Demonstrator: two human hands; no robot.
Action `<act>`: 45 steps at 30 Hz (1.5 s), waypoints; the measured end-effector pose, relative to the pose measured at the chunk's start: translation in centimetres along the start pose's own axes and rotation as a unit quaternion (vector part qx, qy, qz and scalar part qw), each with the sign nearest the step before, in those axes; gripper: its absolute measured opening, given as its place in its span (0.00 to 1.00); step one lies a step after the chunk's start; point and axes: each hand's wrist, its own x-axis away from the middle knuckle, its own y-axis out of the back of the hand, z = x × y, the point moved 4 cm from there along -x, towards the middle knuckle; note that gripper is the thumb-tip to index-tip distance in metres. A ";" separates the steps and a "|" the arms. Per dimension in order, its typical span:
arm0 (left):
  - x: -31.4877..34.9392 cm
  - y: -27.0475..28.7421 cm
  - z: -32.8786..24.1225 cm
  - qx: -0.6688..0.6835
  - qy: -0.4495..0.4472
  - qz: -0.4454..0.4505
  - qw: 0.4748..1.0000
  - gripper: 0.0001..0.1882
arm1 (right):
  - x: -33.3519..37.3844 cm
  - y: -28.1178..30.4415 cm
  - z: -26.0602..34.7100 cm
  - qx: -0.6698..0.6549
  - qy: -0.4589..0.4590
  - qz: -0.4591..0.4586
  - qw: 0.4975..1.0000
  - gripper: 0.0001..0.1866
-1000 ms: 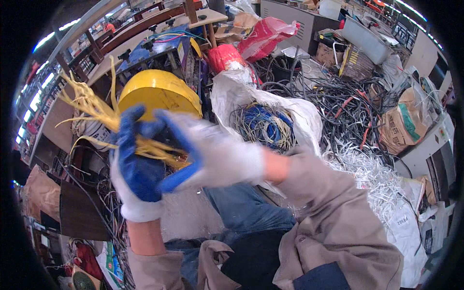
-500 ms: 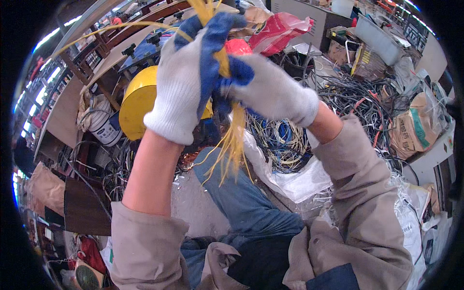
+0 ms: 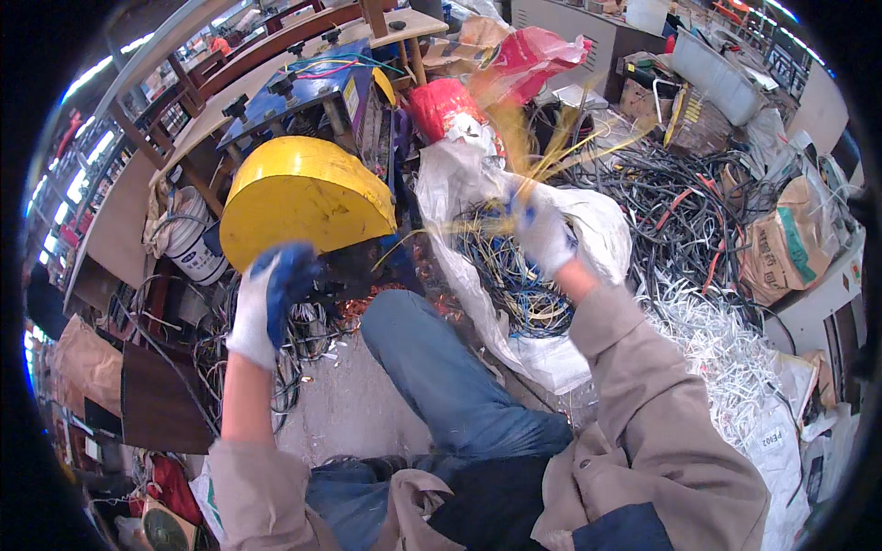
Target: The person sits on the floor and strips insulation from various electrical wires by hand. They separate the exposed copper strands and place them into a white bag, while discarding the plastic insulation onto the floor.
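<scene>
Yellow strands now swing at the white sack's far rim, gripped by the right hand's closed fingers alone! The left hand has let go, blurred near the yellow housing, finger spread unclear.

A head-worn fisheye camera looks down and forward, close above left hand and right hand, bench upper left.

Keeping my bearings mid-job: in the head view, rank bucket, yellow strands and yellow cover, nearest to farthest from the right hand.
1. Yellow strands: in the right hand, motion-blurred.
2. Yellow cover: to the hand's left.
3. Bucket: farther left, past the cover.
</scene>
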 end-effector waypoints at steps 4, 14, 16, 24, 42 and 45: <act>4.7 8.0 7.7 -0.002 0.093 -0.092 0.991 0.15 | 16.7 -5.0 -10.2 0.249 -0.109 0.599 0.754 0.16; 12.7 19.1 19.0 0.061 0.235 -0.238 0.940 0.11 | 8.9 -3.5 -24.4 0.348 -0.171 0.512 0.767 0.16; 11.8 16.9 18.9 0.043 0.233 -0.202 0.950 0.11 | 6.1 -1.7 -24.6 0.350 -0.285 0.328 0.830 0.17; 0.1 -4.4 9.1 -0.248 -0.149 0.063 0.955 0.12 | 13.5 -3.5 -13.4 0.334 -0.160 0.433 0.822 0.28; -8.6 -20.6 27.4 -0.719 0.049 0.150 0.676 0.22 | 10.3 -0.1 -15.3 0.235 -0.128 0.452 0.851 0.17; -9.8 -19.1 25.5 -0.612 0.060 0.073 0.785 0.17 | 8.6 1.5 -17.9 0.284 -0.230 0.380 0.850 0.20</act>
